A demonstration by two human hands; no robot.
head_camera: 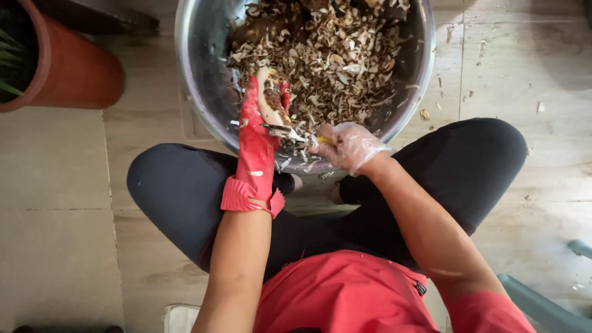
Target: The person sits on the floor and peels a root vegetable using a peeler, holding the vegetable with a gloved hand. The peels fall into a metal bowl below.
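1. Seen from above, a person sits cross-legged on a tiled floor (55, 185) before a steel bowl (203, 80) heaped with brown peelings (333, 55).
2. The left hand (259, 132), in a red rubber glove, is closed round a pale, half-peeled root (269, 98) held over the bowl's near rim; the right hand (346, 145), in a clear thin glove, grips a peeler (290, 132) whose blade meets the root's lower end.
3. Peeling looks under way; brown skin remains, so a next stroke would call for turning the root.
4. The peeler's handle is mostly hidden; a clay pot (74, 68) is cut off at left.
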